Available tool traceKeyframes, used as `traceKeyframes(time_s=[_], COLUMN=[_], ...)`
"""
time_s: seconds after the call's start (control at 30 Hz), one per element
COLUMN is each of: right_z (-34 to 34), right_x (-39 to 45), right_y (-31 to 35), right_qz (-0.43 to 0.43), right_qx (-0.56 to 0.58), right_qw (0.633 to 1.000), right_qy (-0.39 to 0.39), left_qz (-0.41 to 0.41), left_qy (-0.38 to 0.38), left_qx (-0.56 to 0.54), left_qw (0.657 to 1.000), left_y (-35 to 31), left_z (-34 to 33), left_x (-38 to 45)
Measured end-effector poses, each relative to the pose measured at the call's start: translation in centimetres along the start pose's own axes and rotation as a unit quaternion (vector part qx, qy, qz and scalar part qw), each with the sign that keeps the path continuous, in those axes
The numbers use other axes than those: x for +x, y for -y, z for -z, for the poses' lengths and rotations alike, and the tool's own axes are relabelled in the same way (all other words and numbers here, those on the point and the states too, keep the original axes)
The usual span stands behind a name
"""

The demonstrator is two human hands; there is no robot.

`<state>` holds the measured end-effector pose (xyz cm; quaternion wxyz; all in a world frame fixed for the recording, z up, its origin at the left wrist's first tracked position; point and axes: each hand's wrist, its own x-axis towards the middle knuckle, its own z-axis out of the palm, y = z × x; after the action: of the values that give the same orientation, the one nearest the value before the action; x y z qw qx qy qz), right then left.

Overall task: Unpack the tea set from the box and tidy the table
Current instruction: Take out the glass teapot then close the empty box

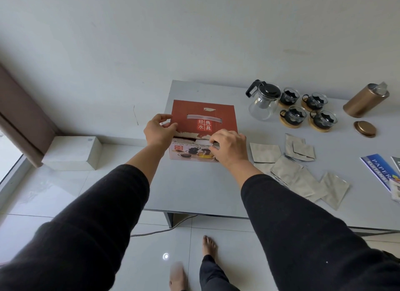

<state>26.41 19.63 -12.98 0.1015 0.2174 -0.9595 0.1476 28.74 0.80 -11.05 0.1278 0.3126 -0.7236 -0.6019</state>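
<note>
While the red tea set box (pixel 203 126) sits at the grey table's (pixel 205 186) left end, the left hand (pixel 159 129) pinches its left flap and the right hand (pixel 230 145) pinches the near flap; teapot (pixel 263 101) and cups (pixel 307 108) stand far right.
</note>
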Motion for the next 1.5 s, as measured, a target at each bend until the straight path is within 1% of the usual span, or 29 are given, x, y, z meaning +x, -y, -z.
traceKeyframes(time_s=[0.13, 0.27, 0.33, 0.43, 0.5, 0.57, 0.63, 0.7, 0.77, 0.9, 1.0, 1.1, 1.2, 1.5], right_z=[-0.1, 0.0, 0.1, 0.5, 0.5, 0.3, 0.1, -0.1, 0.0, 0.6, 1.2, 1.5, 1.2, -0.7], right_x=[0.3, 0.5, 0.9, 1.3, 1.4, 1.3, 1.4, 1.6, 1.8, 2.8, 4.6, 7.2, 10.1, 19.4], right_y=[0.2, 0.6, 1.0, 1.2, 1.1, 1.0, 0.9, 0.6, 0.2, -0.3, -0.8, -1.6, -2.4, -6.5], right_qz=[-0.012, -0.054, -0.071, -0.093, -0.133, -0.199, -0.268, -0.302, -0.296, -0.268, -0.257, -0.253, -0.250, -0.240], right_qx=[-0.006, 0.010, 0.003, -0.011, 0.006, 0.035, 0.091, 0.147, 0.166, 0.164, 0.166, 0.168, 0.175, 0.187], right_qw=[1.000, 0.998, 0.997, 0.995, 0.990, 0.978, 0.956, 0.936, 0.934, 0.947, 0.951, 0.952, 0.952, 0.952], right_qy=[-0.015, -0.032, -0.019, 0.024, 0.041, 0.045, 0.077, 0.106, 0.108, 0.071, 0.040, 0.024, 0.017, 0.026], left_qz=[0.003, 0.004, 0.005, 0.002, 0.012, 0.029, 0.042, 0.047, 0.047, 0.050, 0.039, 0.016, 0.001, 0.013], left_qy=[0.007, 0.019, 0.022, 0.029, 0.036, 0.063, 0.103, 0.135, 0.146, 0.146, 0.138, 0.132, 0.131, 0.116], left_qx=[0.004, 0.017, 0.029, 0.071, 0.104, 0.131, 0.150, 0.146, 0.137, 0.116, 0.099, 0.095, 0.094, 0.097], left_qw=[1.000, 1.000, 0.999, 0.997, 0.994, 0.989, 0.982, 0.979, 0.979, 0.981, 0.985, 0.987, 0.987, 0.988], left_y=[-0.2, 0.2, 0.6, 0.8, 0.8, 1.0, 1.4, 1.8, 1.8, 0.6, -0.9, -2.4, -3.9, -7.1], left_z=[0.2, 0.3, 0.4, 0.5, 0.5, 0.4, 0.2, 0.0, -0.2, -0.8, -1.8, -2.8, -4.0, -8.9], left_x=[-0.1, 0.2, 0.4, 0.7, 0.9, 1.1, 1.3, 1.5, 1.6, 2.1, 3.2, 5.1, 7.7, 15.3])
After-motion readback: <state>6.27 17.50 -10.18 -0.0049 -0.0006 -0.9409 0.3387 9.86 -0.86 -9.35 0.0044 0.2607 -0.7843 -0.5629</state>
